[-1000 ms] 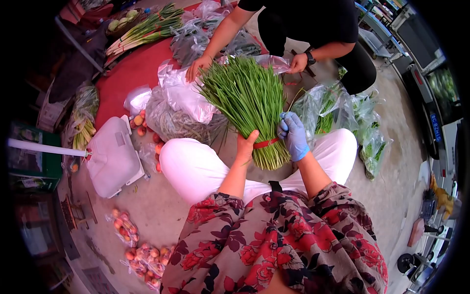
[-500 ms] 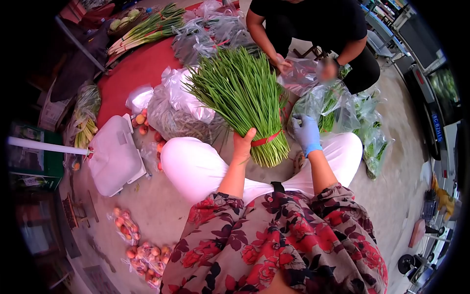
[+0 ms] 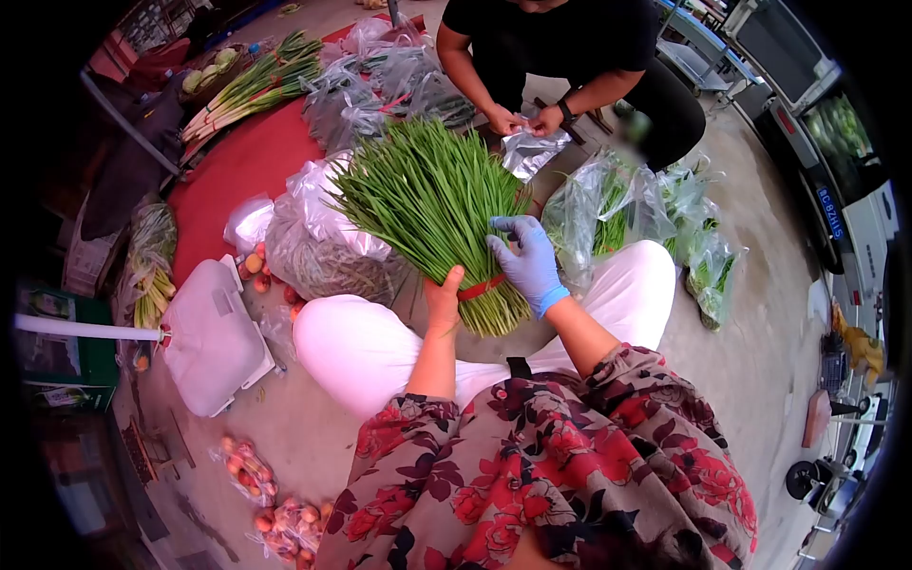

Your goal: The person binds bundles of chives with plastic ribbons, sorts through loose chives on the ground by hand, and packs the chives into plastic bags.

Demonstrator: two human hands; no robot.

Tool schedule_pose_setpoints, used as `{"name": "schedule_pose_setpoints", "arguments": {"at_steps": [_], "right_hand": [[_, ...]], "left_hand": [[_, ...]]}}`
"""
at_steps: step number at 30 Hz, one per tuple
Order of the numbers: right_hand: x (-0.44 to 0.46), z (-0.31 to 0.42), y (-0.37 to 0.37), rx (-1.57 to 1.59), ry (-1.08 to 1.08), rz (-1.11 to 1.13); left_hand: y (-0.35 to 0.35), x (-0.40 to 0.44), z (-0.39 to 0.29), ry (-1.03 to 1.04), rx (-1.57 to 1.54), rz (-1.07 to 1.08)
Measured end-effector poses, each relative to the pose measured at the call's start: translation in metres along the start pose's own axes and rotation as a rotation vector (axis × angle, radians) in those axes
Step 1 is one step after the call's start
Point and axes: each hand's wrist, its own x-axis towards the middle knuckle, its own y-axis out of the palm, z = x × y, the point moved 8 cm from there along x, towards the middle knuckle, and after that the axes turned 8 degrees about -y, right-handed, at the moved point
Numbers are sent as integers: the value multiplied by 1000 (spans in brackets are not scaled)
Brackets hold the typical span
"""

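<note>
A large bunch of long green stalks [image 3: 432, 195], tied with a red band [image 3: 482, 287] near its cut ends, is tilted above my lap. My bare left hand [image 3: 443, 296] grips it at the lower left, beside the band. My right hand [image 3: 528, 263], in a blue glove, is at the bunch's right side with fingers apart and curved; whether the fingertips touch the stalks is unclear. Clear bags of greens [image 3: 608, 204] lie just beyond my right knee.
Opposite me a crouching person in black [image 3: 560, 43] handles a plastic bag [image 3: 532, 152]. To the left are a pale plastic container [image 3: 214, 337], a bag of brownish produce [image 3: 328, 261] and bagged fruit [image 3: 249, 470]. Leeks [image 3: 252, 90] lie on red cloth [image 3: 237, 171].
My right hand has come back from the bags to the bunch's right side. The other person's hands have come together on a bag. The view has shifted slightly.
</note>
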Motion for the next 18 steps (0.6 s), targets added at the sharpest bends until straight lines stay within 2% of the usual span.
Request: {"name": "schedule_pose_setpoints", "arguments": {"at_steps": [1,2,3,5,8,11,15,17,18], "right_hand": [[-3,-19,-8,-40,60,-37],[-12,-49,-9,27,238,-38],[-24,-84,1,308,470,2],[-42,-115,12,595,668,175],[-40,-84,7,674,513,341],[-52,-86,15,777,460,606],[-55,-71,10,1102,382,552],[-57,-74,13,1077,453,506],[-57,-74,14,1062,487,481]], "left_hand": [[-1,-2,-1,-10,-48,4],[0,-2,-1,-28,-43,12],[3,-2,-4,-27,-73,44],[10,-3,-5,-31,-130,106],[15,-6,3,-185,-141,154],[23,-11,5,-265,-163,202],[32,-14,3,-306,-197,249],[29,-11,4,-285,-193,271],[28,-10,7,-344,-116,335]]}}
